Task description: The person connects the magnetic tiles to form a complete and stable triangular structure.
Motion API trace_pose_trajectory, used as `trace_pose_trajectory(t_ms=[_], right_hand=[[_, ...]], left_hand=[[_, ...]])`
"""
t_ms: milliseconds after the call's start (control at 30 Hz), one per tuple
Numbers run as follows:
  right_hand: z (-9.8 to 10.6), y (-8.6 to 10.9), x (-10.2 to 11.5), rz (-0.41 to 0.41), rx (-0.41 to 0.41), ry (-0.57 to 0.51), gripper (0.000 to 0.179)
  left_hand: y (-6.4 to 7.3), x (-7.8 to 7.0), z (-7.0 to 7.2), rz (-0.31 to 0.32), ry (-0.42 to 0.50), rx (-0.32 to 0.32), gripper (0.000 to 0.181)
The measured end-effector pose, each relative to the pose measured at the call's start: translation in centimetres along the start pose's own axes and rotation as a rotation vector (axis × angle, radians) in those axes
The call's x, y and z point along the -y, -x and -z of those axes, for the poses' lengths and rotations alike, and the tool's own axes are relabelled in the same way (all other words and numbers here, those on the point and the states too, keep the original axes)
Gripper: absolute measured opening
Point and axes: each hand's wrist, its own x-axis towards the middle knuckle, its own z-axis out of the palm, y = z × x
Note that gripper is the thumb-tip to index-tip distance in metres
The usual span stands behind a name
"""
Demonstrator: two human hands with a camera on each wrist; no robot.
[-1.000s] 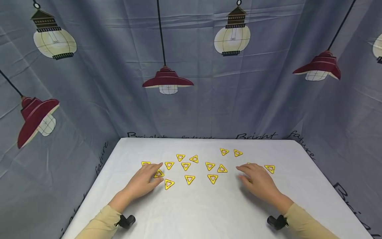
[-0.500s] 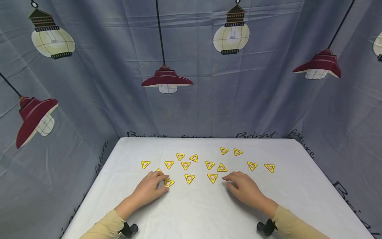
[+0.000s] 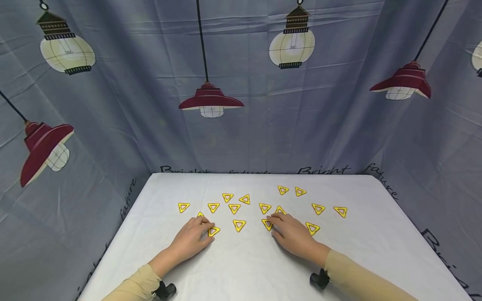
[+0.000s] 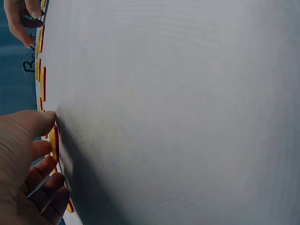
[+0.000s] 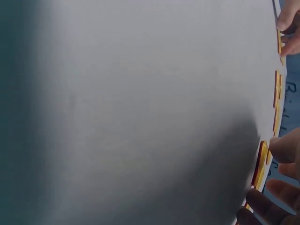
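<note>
Several yellow triangular rings lie flat on a white table. My left hand is at a yellow triangular ring on the left, thumb on the near side and index finger on the far side. In the left wrist view that ring shows beyond the thumb, fingers spread; contact is unclear. My right hand reaches over another yellow triangular ring right of centre, its index finger and thumb apart around it. The right wrist view has this ring beside the thumb. Neither ring looks lifted.
A single yellow triangular ring lies between the hands. More rings are spread behind and to the right, such as one near the right side. A grey-blue curtain with printed lamps hangs around the white table.
My right hand has moved left from the rings on the right to one near the centre, uncovering others. My left hand has shifted slightly right and nearer, onto the left front ring.
</note>
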Motion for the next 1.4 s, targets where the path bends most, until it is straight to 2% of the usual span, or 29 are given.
trace_pose_trajectory(t_ms=[167,400,567,733,867,1000,1133,1233,1400], right_hand=[[-0.3,-0.5,0.0,0.006,0.003,0.039,0.046],[-1.0,-1.0,-0.1,0.024,0.012,0.120,0.038],[-1.2,-1.4,0.0,0.007,-0.018,0.149,0.033],[-1.3,-1.3,0.1,-0.018,-0.026,0.126,0.032],[-1.3,-0.8,0.4,-0.042,-0.002,0.113,0.037],[-0.9,0.1,0.7,-0.020,0.023,0.107,0.039],[-0.5,1.0,0.7,0.011,0.046,0.083,0.042],[-0.3,1.6,0.9,0.018,0.063,0.052,0.042],[-0.2,2.4,1.8,0.040,0.082,-0.007,0.039]], left_hand=[[0.2,0.0,0.1,-0.022,-0.010,0.000,0.036],[0.5,0.2,0.2,-0.109,-0.033,0.008,0.034],[0.5,0.1,0.1,-0.160,-0.022,0.030,0.034],[0.4,-0.4,-0.1,-0.237,0.021,0.070,0.034],[0.3,-1.0,-0.3,-0.302,0.076,0.104,0.033],[0.2,-1.6,-0.4,-0.342,0.140,0.143,0.034],[0.0,-2.1,-0.6,-0.377,0.170,0.152,0.034],[0.0,-2.5,-0.6,-0.368,0.199,0.165,0.035],[0.2,-3.3,-0.6,-0.301,0.272,0.204,0.037]])
